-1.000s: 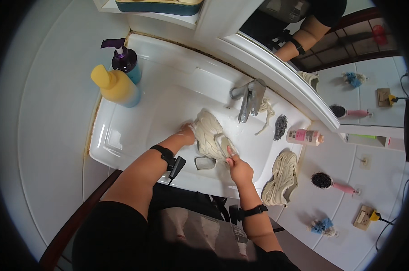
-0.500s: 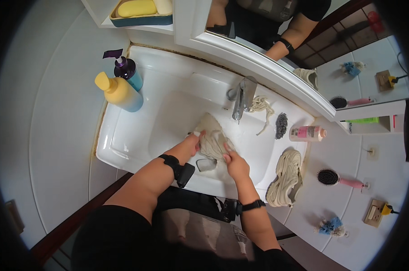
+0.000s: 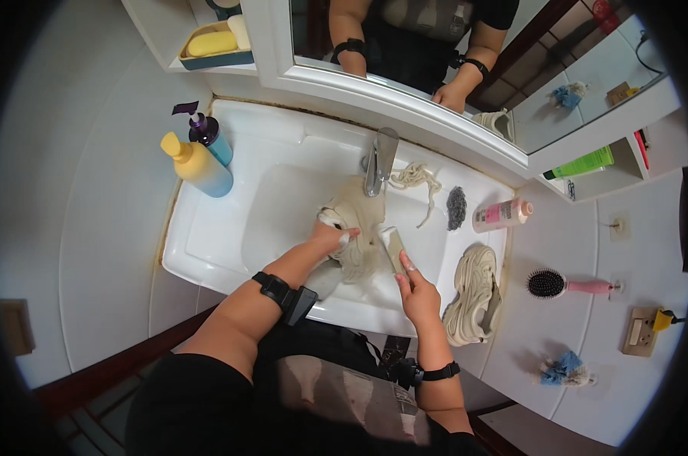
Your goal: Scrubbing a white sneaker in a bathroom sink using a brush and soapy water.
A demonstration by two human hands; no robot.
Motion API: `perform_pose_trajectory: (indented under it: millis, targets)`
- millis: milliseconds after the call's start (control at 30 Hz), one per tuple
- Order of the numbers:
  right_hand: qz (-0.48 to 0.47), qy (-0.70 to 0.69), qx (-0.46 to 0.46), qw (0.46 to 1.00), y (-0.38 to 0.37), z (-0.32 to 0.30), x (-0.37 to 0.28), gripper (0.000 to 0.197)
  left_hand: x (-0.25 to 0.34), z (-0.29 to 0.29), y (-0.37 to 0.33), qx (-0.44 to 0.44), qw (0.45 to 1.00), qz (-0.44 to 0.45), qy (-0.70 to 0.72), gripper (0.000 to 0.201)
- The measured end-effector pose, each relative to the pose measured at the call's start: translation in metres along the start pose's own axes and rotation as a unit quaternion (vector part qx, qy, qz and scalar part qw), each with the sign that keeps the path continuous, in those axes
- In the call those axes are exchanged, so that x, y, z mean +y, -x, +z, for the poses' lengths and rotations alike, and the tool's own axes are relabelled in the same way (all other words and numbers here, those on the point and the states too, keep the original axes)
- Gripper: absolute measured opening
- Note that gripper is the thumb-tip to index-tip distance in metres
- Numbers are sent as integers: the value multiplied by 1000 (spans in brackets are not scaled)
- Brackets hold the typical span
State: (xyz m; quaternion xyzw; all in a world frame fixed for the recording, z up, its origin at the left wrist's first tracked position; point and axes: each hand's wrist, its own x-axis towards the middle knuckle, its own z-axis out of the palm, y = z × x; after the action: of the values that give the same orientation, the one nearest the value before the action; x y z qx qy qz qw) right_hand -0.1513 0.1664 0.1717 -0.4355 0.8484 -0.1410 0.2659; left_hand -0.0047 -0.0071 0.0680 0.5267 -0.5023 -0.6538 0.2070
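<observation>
A wet beige sneaker [image 3: 365, 215] is tilted in the white sink [image 3: 272, 190], its far end below the faucet [image 3: 379, 163]. My left hand [image 3: 332, 234] grips it at the opening, with white suds on the fingers. My right hand [image 3: 418, 292], just right of the sneaker, is closed around a scrub brush [image 3: 394, 249] with a pale back and a whitish bristle side. The brush is beside the shoe; whether they touch is hard to tell. Below the left hand lies a greyish shape [image 3: 325, 280], partly hidden by the shoe and forearm.
A second beige sneaker [image 3: 471, 295] rests on the sink's right ledge, near a pink-labelled bottle [image 3: 502, 216], steel wool [image 3: 456, 208] and shoelaces [image 3: 416, 177]. Two pump bottles, yellow-blue [image 3: 199, 167] and purple-blue [image 3: 211, 138], stand at left. A hairbrush [image 3: 568, 283] hangs at right.
The right hand has come off the shoe and moved slightly right, and the brush now shows in it. The left hand has turned the sneaker, and the view has shifted.
</observation>
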Motion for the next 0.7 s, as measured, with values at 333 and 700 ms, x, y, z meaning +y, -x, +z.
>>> perform_pose_trajectory:
  millis: [333, 700]
  targets:
    - [-159, -101, 25, 982, -4, -4, 3, 45, 48, -67, 50, -98, 933, 149, -312, 38]
    - [-71, -140, -120, 980, -40, 37, 11, 41, 40, -8, 71, -142, 833, 166, -509, 35]
